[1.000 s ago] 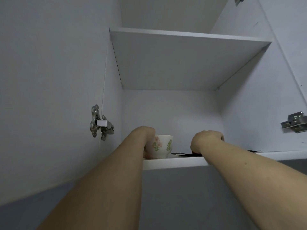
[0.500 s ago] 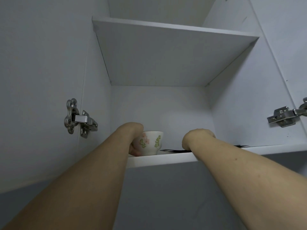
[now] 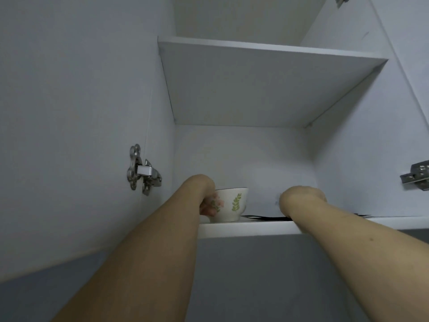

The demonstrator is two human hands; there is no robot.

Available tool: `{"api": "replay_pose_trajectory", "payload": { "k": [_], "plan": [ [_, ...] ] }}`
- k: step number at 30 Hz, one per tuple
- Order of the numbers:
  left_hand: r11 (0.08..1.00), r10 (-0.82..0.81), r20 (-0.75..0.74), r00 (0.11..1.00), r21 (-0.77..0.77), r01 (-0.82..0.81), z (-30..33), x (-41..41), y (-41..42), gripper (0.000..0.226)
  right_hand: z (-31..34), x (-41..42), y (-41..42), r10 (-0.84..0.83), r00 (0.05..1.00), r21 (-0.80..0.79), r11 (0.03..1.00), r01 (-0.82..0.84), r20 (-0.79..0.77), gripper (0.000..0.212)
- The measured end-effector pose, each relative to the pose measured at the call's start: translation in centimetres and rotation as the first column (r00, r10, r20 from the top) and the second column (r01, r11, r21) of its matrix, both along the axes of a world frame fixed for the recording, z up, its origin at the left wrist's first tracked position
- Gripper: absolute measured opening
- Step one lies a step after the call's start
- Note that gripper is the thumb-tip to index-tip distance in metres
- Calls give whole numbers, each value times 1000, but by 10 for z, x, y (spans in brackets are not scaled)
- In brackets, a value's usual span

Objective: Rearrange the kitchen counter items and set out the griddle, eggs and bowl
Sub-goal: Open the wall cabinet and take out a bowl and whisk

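Head view: my left hand (image 3: pixel 207 205) grips bowl (image 3: pixel 232 206) on shelf (image 3: pixel 255 227); right hand (image 3: pixel 299 201) beside it, grip hidden.

Bowl (image 3: pixel 232 206) on lower shelf (image 3: pixel 250 227), at its left; left hand (image 3: pixel 206 201) against bowl's left side; right hand (image 3: pixel 299 201) to its right; upper shelf (image 3: pixel 267 84) above.

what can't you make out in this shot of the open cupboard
- Head view: the left hand touches the white floral ceramic bowl, but the wrist hides its fingers; whether it has a grip is unclear.
- The right hand reaches over the white lower shelf; its fingers are hidden behind the wrist.
- The thin flat black object shows only as an edge-on sliver; what it is cannot be told.
- The bowl's inside is hidden by the low viewpoint.
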State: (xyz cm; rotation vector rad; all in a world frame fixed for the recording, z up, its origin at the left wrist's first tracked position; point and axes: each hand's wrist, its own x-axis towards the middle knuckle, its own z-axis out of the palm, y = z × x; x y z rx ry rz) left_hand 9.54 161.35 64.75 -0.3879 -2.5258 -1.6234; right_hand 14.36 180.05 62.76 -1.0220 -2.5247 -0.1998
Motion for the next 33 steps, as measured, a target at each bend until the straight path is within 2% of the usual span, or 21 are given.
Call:
{"api": "replay_pose_trajectory", "payload": {
  "k": [2, 4, 7, 11, 14, 17, 20, 22, 28, 33],
  "plan": [
    [1000, 8, -9, 1000, 28, -8, -2, 4, -3, 33, 3, 9, -2, 25, 989, -12, 1000, -27, -148, 42],
    [995, 24, -68, 997, 96, -18, 0, 4, -1, 20, 5, 19, -6, 51, 937, -24, 998, -63, -346, 39],
    [978, 90, -147, 985, 200, -59, 2, 12, 1, 22, 10, 36, -14, 64, 839, -25, 995, -93, -540, 35],
    [982, 77, -197, 977, 187, -40, 7, 45, 0, 10, 18, 64, -25, 68, 739, -69, 986, -153, -670, 29],
    [991, 29, -209, 978, 131, -2, 10, 75, -2, 12, 17, 92, -33, 47, 698, -101, 980, -170, -715, 27],
    [995, 19, -242, 970, 100, 6, 3, 113, -8, 14, 8, 125, -39, 24, 702, -156, 969, -191, -712, 27],
    [998, 1, -252, 968, 63, 15, -7, 145, -16, 30, -2, 166, -50, 11, 741, -168, 972, -166, -671, 29],
    [1000, -10, -237, 971, 14, 14, -17, 171, -25, 32, -8, 195, -61, 14, 775, -140, 981, -132, -632, 30],
    [997, -14, -160, 987, -74, 2, -82, 260, -62, 15, -42, 274, -106, 79, 926, 101, 994, -44, -369, 35],
    [994, 12, -47, 999, -107, -17, -151, 306, -87, 14, -70, 325, -144, 102, 978, 175, 982, -70, -181, 42]
  ]
}}
